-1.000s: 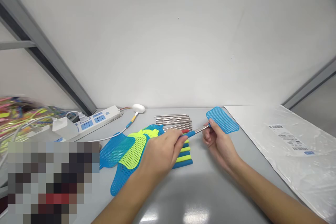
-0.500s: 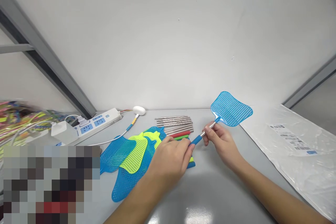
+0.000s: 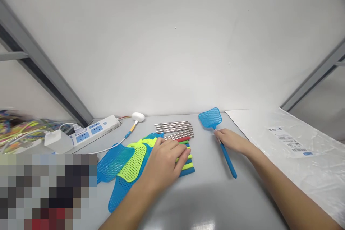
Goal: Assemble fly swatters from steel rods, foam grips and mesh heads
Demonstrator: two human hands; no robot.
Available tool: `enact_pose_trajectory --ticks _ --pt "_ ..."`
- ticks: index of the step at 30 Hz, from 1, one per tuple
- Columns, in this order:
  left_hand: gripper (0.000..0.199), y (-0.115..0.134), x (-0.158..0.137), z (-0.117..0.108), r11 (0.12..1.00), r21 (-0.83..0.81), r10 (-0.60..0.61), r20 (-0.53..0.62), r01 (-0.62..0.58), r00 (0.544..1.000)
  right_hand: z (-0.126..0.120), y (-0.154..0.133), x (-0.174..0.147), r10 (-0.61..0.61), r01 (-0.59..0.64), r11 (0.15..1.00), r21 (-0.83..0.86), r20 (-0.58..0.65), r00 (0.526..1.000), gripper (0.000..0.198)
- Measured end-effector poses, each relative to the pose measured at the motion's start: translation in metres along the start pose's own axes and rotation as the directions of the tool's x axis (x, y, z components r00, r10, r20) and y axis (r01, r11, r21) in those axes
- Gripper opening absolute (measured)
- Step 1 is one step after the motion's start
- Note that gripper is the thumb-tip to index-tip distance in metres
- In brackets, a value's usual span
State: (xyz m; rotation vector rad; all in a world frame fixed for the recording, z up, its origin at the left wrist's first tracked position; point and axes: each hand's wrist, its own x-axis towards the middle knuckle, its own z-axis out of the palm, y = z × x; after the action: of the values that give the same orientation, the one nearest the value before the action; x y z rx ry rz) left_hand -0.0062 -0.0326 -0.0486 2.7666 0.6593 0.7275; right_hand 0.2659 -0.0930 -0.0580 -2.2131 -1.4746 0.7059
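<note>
A blue fly swatter (image 3: 210, 118) lies on the grey table in front of my right hand (image 3: 232, 140), head toward the wall and handle toward me. My right fingers are closed around its shaft just below the head. My left hand (image 3: 168, 156) is over a row of coloured handle sleeves (image 3: 188, 166), red, green, yellow and blue, with its fingers apart and bent; its fingertips are partly hidden. Left of that hand, blue and yellow-green swatter heads (image 3: 133, 163) lie overlapped. Several thin metal rods (image 3: 175, 127) lie behind the sleeves.
A white power strip (image 3: 97, 129) with plugs lies at the left, beside a white rounded device (image 3: 138, 116) on a cable. Colourful plastic packs (image 3: 21, 133) are at the far left. A white plastic package (image 3: 285, 151) covers the right side. A wall stands behind.
The assembled swatter has come down onto the table and turned, handle toward me. My left hand has let go of its handle and moved left over the sleeves. My right hand still grips the shaft.
</note>
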Motion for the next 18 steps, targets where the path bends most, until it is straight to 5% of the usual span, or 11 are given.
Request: enact_pose_trajectory --ticks 8,18 --pt "0.023 -0.003 0.0 0.002 1.0 -0.013 0.003 -0.03 -0.004 1.0 0.002 0.013 0.003 0.131 -0.13 0.94 -0.315 -0.019 0.991 0.034" --pt "0.024 -0.008 0.0 0.003 0.997 0.072 -0.004 0.005 0.003 1.0 -0.006 0.021 0.002 0.114 -0.132 0.853 -0.505 -0.067 0.991 0.032"
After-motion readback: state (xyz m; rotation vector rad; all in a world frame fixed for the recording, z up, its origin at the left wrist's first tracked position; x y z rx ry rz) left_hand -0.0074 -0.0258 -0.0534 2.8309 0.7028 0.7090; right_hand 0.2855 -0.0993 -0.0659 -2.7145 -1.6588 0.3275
